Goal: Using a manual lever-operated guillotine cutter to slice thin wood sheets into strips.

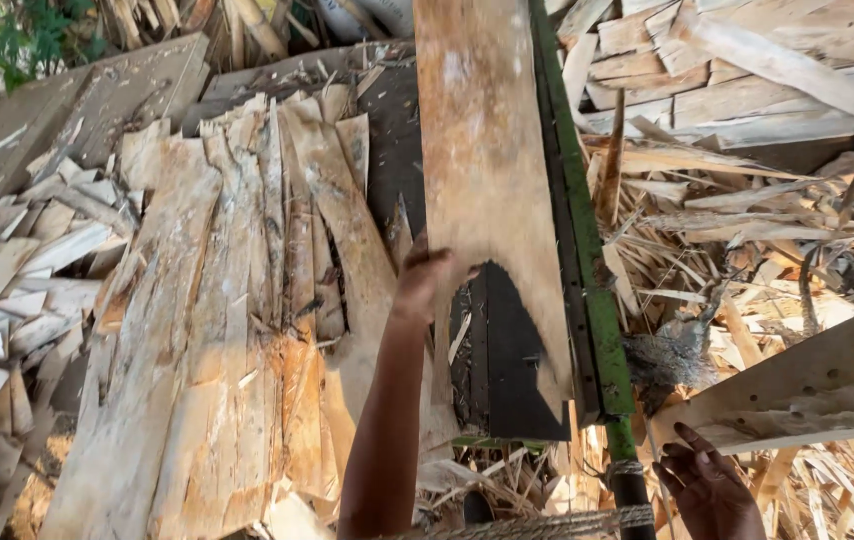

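Observation:
My left hand (pixel 429 275) grips the left edge of a long thin sheet of wood veneer (pixel 487 170) that lies along a dark machine bed (pixel 507 370). The sheet's near end is ragged and broken off. Beside the sheet's right edge runs a green metal bar (pixel 587 270). My right hand (pixel 709 485) is low at the right, fingers spread, holding nothing, near the bar's dark rope-wrapped lower end (pixel 629 490) and just below a pale wooden plank (pixel 807 385).
A pile of torn veneer strips (pixel 247 300) lies left of the bed. Small cut pieces (pixel 17 290) are heaped at the far left. Splinters and scrap strips (pixel 747 230) cover the right side. Stacked boards (pixel 747 70) sit at top right.

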